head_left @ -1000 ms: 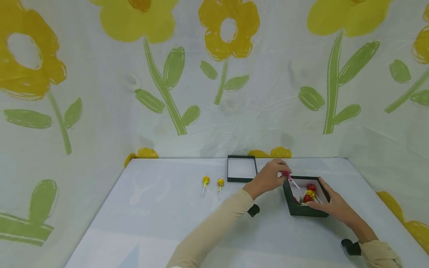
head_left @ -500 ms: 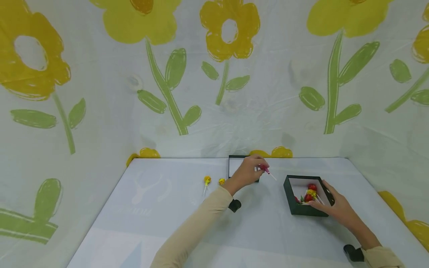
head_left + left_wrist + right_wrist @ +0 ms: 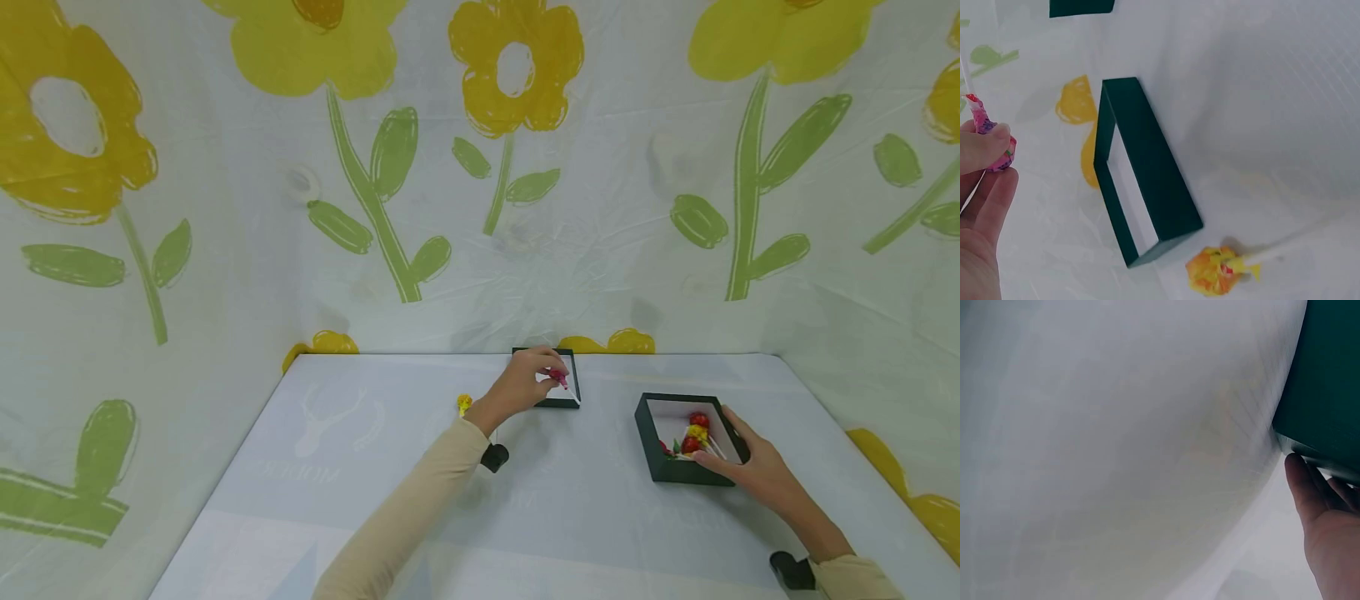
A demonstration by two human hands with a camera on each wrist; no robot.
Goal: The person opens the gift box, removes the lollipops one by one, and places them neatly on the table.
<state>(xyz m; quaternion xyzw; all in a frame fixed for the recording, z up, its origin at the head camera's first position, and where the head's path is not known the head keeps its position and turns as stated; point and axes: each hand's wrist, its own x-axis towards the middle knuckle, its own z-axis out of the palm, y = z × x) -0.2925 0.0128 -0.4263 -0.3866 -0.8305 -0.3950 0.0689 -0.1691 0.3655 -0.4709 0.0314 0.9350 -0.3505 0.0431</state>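
My left hand [image 3: 517, 387] pinches a pink-wrapped lollipop [image 3: 1002, 159] between thumb and fingers, its white stick pointing away from the hand. In the head view it overlaps the shallow dark green box lid [image 3: 1154, 156], whose white inside faces up. At the right, my right hand [image 3: 767, 467] grips the deep dark green box [image 3: 678, 471], thumb at the front rim and fingers along the right side. Inside the box lie several lollipops, among them a red one [image 3: 699, 419] and a yellow one [image 3: 698, 433].
A yellow lollipop [image 3: 464, 403] lies on the white table [image 3: 300, 500] left of the left hand; in the left wrist view a yellow lollipop [image 3: 1213, 272] lies beside the lid. A flower-printed curtain [image 3: 600, 208] stands behind the table's back edge.
My left hand has moved left from above the box to over the lid, carrying the pink lollipop. My right hand still holds the box in about the same place.
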